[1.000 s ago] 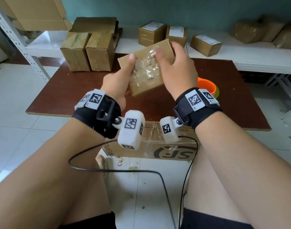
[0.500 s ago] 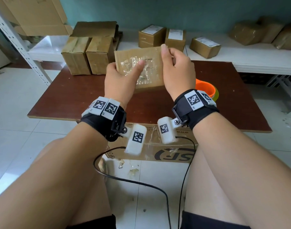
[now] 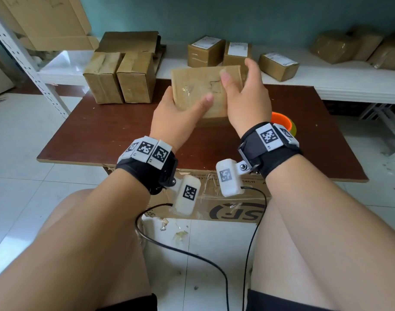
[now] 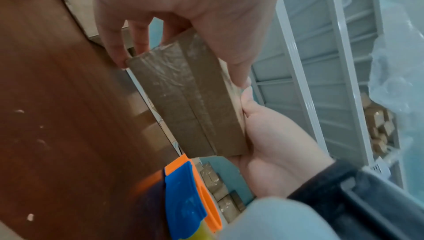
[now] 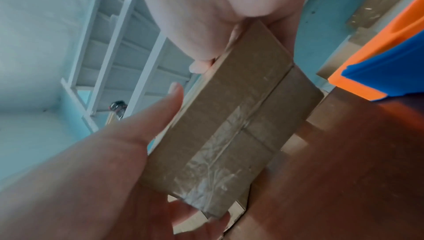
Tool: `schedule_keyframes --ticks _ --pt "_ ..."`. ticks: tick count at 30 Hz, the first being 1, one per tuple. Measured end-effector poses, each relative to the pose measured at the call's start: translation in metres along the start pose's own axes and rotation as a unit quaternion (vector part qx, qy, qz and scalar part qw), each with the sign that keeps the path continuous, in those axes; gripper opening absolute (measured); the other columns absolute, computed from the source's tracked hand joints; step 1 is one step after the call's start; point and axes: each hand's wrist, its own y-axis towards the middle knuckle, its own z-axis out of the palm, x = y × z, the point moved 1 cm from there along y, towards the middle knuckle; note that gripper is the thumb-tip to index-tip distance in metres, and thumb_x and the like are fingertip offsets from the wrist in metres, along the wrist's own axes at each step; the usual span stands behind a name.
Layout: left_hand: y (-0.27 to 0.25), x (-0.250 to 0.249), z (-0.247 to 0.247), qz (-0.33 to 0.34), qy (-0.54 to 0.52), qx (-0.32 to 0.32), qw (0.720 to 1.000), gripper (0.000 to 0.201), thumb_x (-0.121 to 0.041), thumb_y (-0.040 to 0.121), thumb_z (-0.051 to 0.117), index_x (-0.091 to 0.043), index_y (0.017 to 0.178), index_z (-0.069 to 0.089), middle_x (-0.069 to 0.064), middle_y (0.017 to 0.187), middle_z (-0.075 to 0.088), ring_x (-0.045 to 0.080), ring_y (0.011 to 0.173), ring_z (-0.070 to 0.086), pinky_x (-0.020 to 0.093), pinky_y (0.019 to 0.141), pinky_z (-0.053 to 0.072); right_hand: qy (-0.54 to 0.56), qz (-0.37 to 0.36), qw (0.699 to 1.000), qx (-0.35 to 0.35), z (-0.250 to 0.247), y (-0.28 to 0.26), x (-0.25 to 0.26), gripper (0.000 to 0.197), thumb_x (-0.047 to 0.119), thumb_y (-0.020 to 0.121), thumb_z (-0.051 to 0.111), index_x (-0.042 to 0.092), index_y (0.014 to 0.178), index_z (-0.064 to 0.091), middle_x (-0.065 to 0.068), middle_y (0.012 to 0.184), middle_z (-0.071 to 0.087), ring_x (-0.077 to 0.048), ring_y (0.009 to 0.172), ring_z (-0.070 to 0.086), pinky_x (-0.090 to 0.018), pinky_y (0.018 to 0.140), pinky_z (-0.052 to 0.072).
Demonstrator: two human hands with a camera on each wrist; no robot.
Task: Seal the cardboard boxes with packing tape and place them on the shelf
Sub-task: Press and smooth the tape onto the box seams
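Observation:
I hold a small flat cardboard box in both hands above the brown table. Clear packing tape crinkles over its upper face and runs along its seam. My left hand grips the near left corner, thumb lying on the taped face and fingers underneath. My right hand pinches the right end, thumb on the face and fingers behind the far edge. The left wrist view shows the box's narrow taped side between the two hands. An orange tape dispenser sits on the table behind my right wrist.
Two taller taped boxes stand at the table's back left. The white shelf behind holds labelled small boxes and wrapped parcels. A large printed carton sits under the table's near edge. A metal rack upright stands left.
The box has turned from tilted to level between my hands. My left thumb slid across the taped face, and my right hand shifted to the box's right end.

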Motion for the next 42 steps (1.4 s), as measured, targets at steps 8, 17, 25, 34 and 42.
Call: schedule_keyframes --ticks 8,17,25,34,42 --pt "0.004 0.002 -0.003 0.012 0.049 -0.016 0.999 0.054 -0.072 0.097 0.056 -0.03 0.129 0.068 -0.014 0.106 0.077 0.001 0.097 0.071 0.033 0.089 0.06 0.016 0.011 0.999 0.051 0.008 0.002 -0.007 0.1 0.081 0.09 0.059 0.019 0.164 0.033 0.0 0.16 0.052 -0.022 0.144 0.05 -0.036 0.11 0.043" --pt "0.004 0.006 -0.004 0.039 0.053 -0.027 0.997 0.072 -0.082 0.076 0.075 -0.032 0.127 0.066 -0.017 0.112 0.077 0.002 0.105 0.072 0.038 0.094 0.061 0.068 -0.022 0.997 -0.014 0.007 0.008 -0.009 0.063 0.065 0.104 0.047 0.023 0.149 0.058 0.006 0.144 0.066 -0.015 0.132 0.06 -0.038 0.111 0.049" --pt "0.01 0.005 -0.003 0.003 -0.015 -0.095 0.995 0.06 -0.059 0.109 0.043 -0.021 0.063 0.041 -0.017 0.055 0.045 0.009 0.057 0.039 0.033 0.065 0.034 0.083 -0.005 0.996 0.013 0.006 0.013 -0.014 0.051 0.056 0.108 0.049 0.023 0.145 0.061 0.006 0.138 0.066 -0.014 0.125 0.058 -0.03 0.106 0.044" --pt "0.002 0.001 0.0 -0.029 -0.087 -0.075 0.993 0.054 -0.073 0.073 0.084 -0.02 0.086 0.08 -0.002 0.078 0.078 0.014 0.073 0.073 0.045 0.077 0.065 0.039 -0.025 0.998 0.034 0.014 -0.001 -0.007 0.083 0.077 0.084 0.07 0.031 0.149 0.048 0.011 0.145 0.061 -0.016 0.132 0.057 -0.042 0.104 0.052" --pt "0.005 0.008 0.006 -0.093 -0.095 -0.074 0.988 0.027 -0.049 0.089 0.082 -0.023 0.096 0.077 -0.004 0.092 0.082 0.014 0.089 0.079 0.046 0.09 0.065 0.048 -0.019 0.997 0.062 0.02 0.01 -0.01 0.062 0.056 0.104 0.053 0.034 0.16 0.043 0.011 0.163 0.048 -0.014 0.149 0.046 -0.038 0.117 0.042"
